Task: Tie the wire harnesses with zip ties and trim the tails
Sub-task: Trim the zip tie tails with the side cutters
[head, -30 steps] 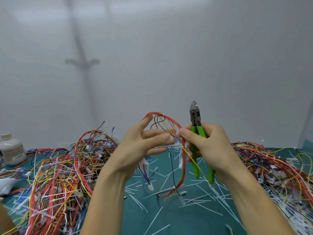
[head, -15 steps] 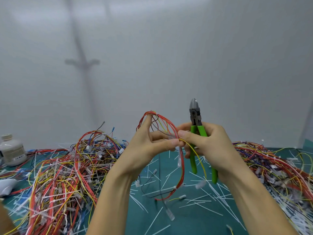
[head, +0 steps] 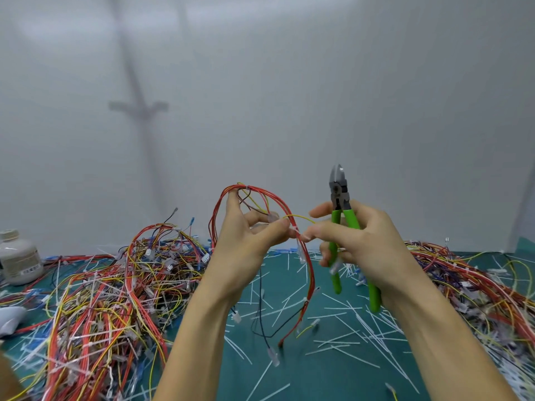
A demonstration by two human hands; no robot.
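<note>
Harness point(head: 254, 187) is in the air above the counter point(head: 304, 377), between both hands. It's a loop of mostly red wires hung over the raised forefinger of the left grip point(head: 246, 244), with the ends and connectors dangling toward the mat.

The left grip pinches the bundle between thumb and fingertip. A small white bit at that pinch looks like a zip tie point(head: 295, 229), but it's too small to be sure.

The right grip point(head: 364, 238) is doing two jobs. The lower fingers are wrapped around the green handles of the cutters point(head: 339, 195), nose up and blades together. The thumb and forefinger nip the same spot, almost touching the left fingertips. A yellow wire point(head: 298, 217) arcs between the two hands.

My read: mid-tying, seating or cinching the tie, with the tail uncut.

Next: pull it snug, keep the left pinch, rotate the cutters down, snip flush. Keep the blades off the yellow wire.

Around it: cut tails point(head: 356, 316) all over the mat, harness piles left point(head: 110, 285) and right point(head: 474, 285), a bottle point(head: 18, 260) far left.
</note>
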